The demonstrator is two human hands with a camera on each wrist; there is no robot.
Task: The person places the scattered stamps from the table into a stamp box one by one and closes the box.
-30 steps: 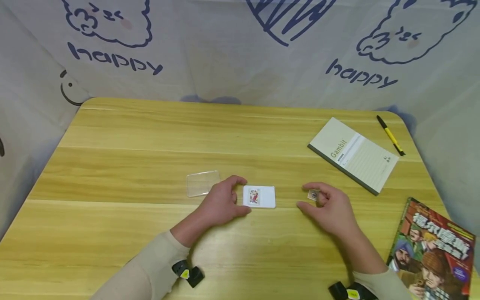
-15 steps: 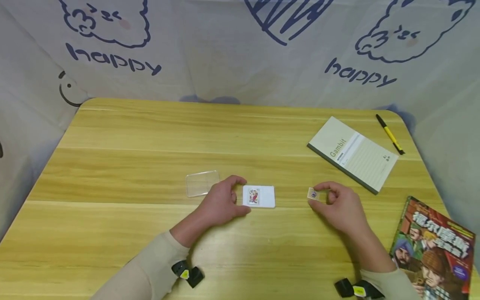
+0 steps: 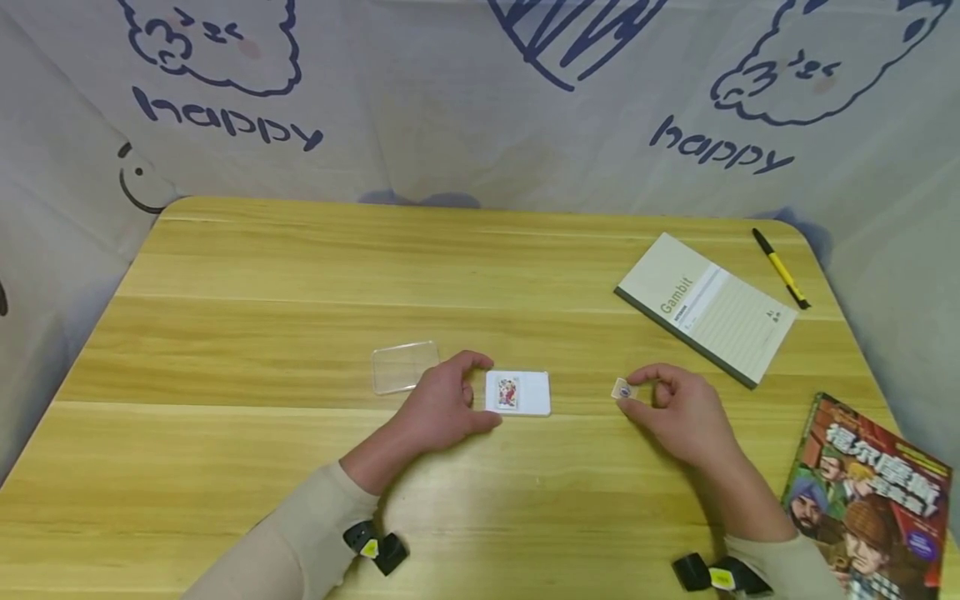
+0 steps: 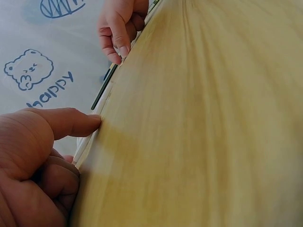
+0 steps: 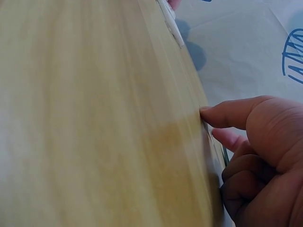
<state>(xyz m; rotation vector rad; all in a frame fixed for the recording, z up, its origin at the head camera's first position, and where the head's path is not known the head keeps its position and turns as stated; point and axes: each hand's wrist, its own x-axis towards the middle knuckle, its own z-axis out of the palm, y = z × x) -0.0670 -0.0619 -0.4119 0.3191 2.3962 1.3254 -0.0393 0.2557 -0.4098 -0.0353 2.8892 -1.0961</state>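
Note:
In the head view a flat white rectangular box (image 3: pixel 536 394) lies near the middle of the table, with a small colourful picture piece (image 3: pixel 507 392) on its left half. My left hand (image 3: pixel 442 404) holds the box's left end between thumb and index finger. To the right, my right hand (image 3: pixel 682 417) pinches the right edge of a small clear square piece (image 3: pixel 621 388) with a dark round mark, low over the table. A clear plastic lid (image 3: pixel 397 368) lies behind the left hand, partly hidden by it. In the right wrist view my right thumb (image 5: pixel 227 112) reaches down at table level.
A grey notebook (image 3: pixel 705 308) marked "Gambit" lies at the back right, a yellow and black pen (image 3: pixel 780 268) beside it. At the front right lies a colourful comic-style book (image 3: pixel 862 500), partly behind the right sleeve. A printed cloth (image 3: pixel 480 125) hangs behind the table (image 3: pixel 300 292).
My right hand has drawn back to the right, its thumb and index fingertip now at the clear square's right edge. The square has turned slightly and shifted a little left. My left hand stays put.

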